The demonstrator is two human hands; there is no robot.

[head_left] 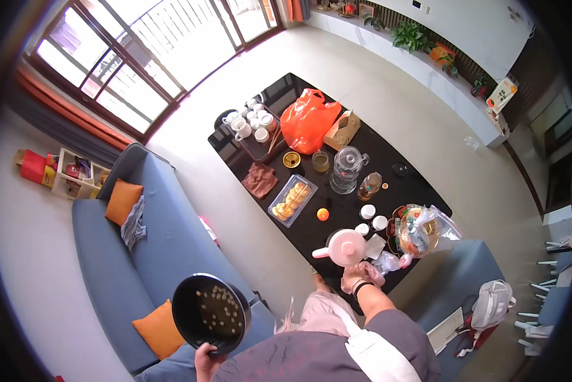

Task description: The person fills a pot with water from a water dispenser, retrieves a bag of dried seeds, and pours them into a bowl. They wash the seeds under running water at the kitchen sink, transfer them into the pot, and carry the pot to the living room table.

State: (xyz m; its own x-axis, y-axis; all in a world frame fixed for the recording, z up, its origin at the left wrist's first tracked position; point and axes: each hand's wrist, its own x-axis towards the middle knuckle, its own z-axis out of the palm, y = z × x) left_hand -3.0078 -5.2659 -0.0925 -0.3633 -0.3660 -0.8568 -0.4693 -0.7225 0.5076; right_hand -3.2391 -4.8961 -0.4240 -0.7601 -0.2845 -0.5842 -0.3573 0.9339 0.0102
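My left hand grips the lower edge of a round black bin, tilted beside my body. Pale round spots show inside it. At the near end of the black table, my right hand is closed on a crumpled pink cloth. It is right beside a pink lidded pot, whose handle points left. To the right of that hand lie a crumpled clear plastic bag and a white paper piece. White-lidded jars stand just beyond the pot.
Farther up the table are a glass pitcher, a clear box of pastries, an orange bag and a tray of white cups. A snack bowl sits at the right edge. A blue sofa runs along the left.
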